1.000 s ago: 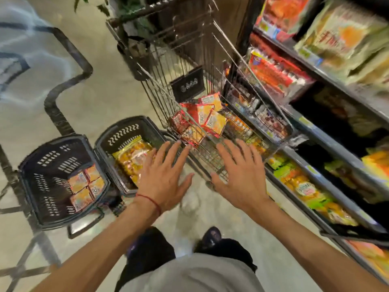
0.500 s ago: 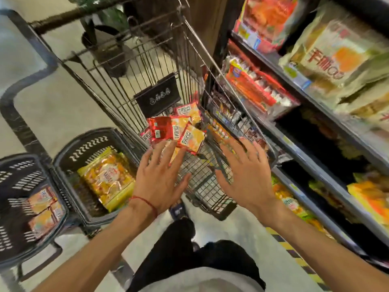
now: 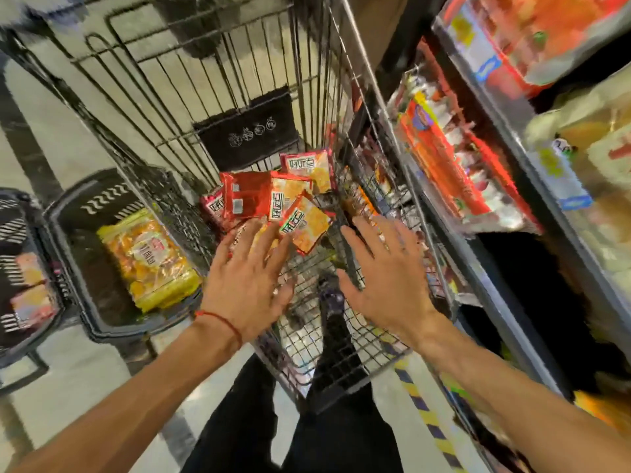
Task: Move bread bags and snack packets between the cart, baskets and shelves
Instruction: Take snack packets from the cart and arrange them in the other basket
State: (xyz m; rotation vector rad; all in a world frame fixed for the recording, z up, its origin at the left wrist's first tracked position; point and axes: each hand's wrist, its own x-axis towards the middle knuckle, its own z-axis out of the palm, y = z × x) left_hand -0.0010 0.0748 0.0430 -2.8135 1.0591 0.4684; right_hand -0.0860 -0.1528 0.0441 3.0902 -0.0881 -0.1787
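With our left hand [image 3: 249, 274] and right hand [image 3: 386, 278] spread, grasping nothing, over red-and-orange foil snack packets [image 3: 297, 216] heaped in the grey wire cart [image 3: 218, 83], we judge them light, crinkly and slippery, best pinched at their sealed edges.

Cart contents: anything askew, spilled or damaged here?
The snack packets lie in a jumbled, overlapping heap in the cart, tilted every way; one shows its red back. None looks torn or spilled outside it.

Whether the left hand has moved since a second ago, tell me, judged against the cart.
Yes. The left hand has gone forward into the cart: it was short of the snack packets, and now it reaches over them.
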